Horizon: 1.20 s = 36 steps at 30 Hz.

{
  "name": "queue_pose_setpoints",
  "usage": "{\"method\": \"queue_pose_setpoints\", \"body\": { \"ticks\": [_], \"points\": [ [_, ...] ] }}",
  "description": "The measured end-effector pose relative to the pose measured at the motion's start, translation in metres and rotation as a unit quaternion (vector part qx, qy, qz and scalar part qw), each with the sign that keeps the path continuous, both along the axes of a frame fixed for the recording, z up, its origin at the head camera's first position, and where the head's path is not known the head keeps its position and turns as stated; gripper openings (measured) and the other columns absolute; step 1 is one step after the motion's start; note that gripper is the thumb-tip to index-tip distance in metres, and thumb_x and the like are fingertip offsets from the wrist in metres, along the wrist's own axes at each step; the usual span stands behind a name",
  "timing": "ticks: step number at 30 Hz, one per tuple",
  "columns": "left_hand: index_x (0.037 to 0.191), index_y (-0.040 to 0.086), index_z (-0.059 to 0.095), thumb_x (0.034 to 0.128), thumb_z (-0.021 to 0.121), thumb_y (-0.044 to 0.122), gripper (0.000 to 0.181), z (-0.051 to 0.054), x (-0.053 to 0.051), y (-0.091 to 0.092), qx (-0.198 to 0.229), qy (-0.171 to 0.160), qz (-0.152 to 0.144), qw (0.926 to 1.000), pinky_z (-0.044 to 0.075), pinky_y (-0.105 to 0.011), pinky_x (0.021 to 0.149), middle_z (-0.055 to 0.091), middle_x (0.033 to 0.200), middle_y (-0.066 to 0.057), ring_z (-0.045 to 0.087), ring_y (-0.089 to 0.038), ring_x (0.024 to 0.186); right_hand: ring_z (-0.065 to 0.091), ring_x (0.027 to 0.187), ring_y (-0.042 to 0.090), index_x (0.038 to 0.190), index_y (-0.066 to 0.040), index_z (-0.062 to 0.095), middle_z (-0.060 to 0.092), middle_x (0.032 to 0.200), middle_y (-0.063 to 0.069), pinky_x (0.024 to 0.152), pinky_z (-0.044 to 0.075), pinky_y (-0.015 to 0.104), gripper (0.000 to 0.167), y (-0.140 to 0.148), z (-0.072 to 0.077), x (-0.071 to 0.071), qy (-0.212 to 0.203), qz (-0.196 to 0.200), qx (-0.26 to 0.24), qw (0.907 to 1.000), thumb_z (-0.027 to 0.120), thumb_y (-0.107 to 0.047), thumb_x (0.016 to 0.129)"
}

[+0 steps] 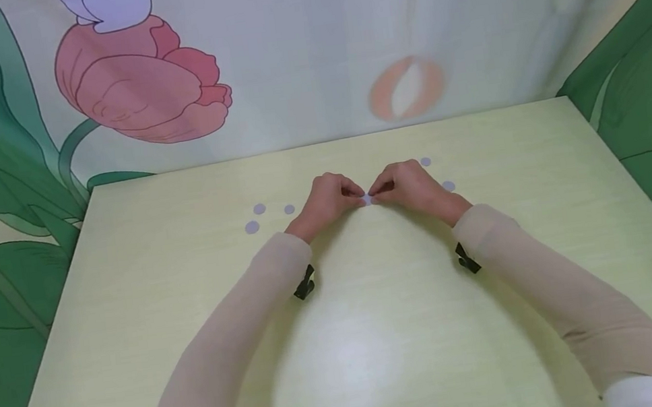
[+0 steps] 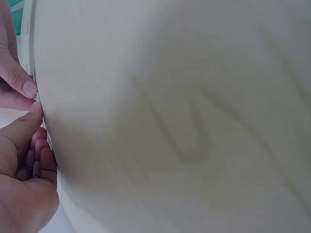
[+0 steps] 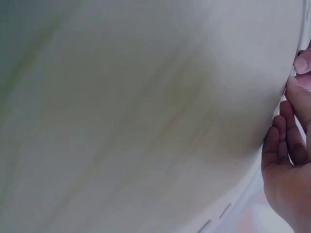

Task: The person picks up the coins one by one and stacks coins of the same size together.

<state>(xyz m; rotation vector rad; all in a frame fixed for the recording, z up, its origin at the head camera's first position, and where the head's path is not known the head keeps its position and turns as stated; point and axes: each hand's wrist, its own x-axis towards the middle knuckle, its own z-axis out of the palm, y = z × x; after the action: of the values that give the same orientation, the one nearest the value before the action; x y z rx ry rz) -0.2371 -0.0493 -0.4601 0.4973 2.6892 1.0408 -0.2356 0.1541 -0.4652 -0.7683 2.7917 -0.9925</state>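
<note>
A small round lavender disc (image 1: 367, 199) is between the two hands near the far part of the table. My left hand (image 1: 328, 200) pinches its left side between thumb and forefinger. From the right, my right hand (image 1: 412, 186) pinches the same disc, and the fingertips of both hands almost meet. The fingers mostly cover the disc. In the left wrist view the left hand (image 2: 26, 160) shows its other fingers curled in. The right wrist view has the right hand (image 3: 289, 150) at its right edge, thumb close to the tabletop.
Several more lavender discs lie flat: a group left of the hands, including one disc (image 1: 252, 227), and two on the right, one disc (image 1: 449, 186) beside the right wrist. The pale table (image 1: 352, 363) ends at a printed curtain (image 1: 297, 64) behind.
</note>
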Motion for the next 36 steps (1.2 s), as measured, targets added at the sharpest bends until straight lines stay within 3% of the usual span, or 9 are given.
{"method": "queue_pose_setpoints", "body": {
  "ticks": [9, 21, 28, 36],
  "points": [
    [0.103, 0.005, 0.080, 0.0900, 0.080, 0.017, 0.018, -0.002, 0.000, 0.000, -0.002, -0.001, 0.004, 1.0000, 0.050, -0.027, 0.084, 0.077, 0.100, -0.006, 0.066, -0.019, 0.097, 0.069, 0.100, 0.025, 0.100, -0.007, 0.082, 0.076, 0.102, 0.009, 0.088, 0.054, 0.039, 0.012, -0.001, 0.002, -0.001, -0.005, 0.006, 0.003, 1.0000, 0.079, -0.010, 0.089],
    [0.108, 0.002, 0.078, 0.0929, 0.076, 0.013, 0.019, -0.002, 0.006, -0.004, 0.011, 0.000, -0.023, 0.9997, 0.048, -0.026, 0.080, 0.072, 0.100, -0.009, 0.060, -0.019, 0.090, 0.068, 0.101, 0.026, 0.103, -0.005, 0.081, 0.076, 0.104, 0.010, 0.090, 0.054, 0.040, 0.013, -0.001, 0.003, -0.001, -0.026, 0.004, 0.015, 0.9995, 0.078, -0.010, 0.091],
    [0.103, 0.003, 0.079, 0.0920, 0.077, 0.012, 0.014, -0.006, 0.010, -0.005, 0.024, -0.008, -0.001, 0.9997, 0.047, -0.023, 0.076, 0.074, 0.093, -0.007, 0.060, -0.015, 0.085, 0.068, 0.100, 0.025, 0.103, -0.007, 0.081, 0.075, 0.104, 0.010, 0.089, 0.054, 0.038, 0.014, -0.003, -0.003, -0.002, -0.047, 0.015, 0.014, 0.9987, 0.078, -0.013, 0.091],
    [0.100, 0.003, 0.080, 0.0902, 0.078, 0.010, 0.012, 0.000, -0.002, -0.007, 0.018, 0.012, -0.014, 0.9997, 0.050, -0.024, 0.077, 0.077, 0.093, -0.007, 0.064, -0.015, 0.086, 0.068, 0.099, 0.025, 0.104, -0.006, 0.080, 0.074, 0.104, 0.010, 0.088, 0.054, 0.038, 0.014, 0.002, -0.002, -0.011, -0.049, 0.023, -0.023, 0.9983, 0.078, -0.009, 0.090]
  ]
}}
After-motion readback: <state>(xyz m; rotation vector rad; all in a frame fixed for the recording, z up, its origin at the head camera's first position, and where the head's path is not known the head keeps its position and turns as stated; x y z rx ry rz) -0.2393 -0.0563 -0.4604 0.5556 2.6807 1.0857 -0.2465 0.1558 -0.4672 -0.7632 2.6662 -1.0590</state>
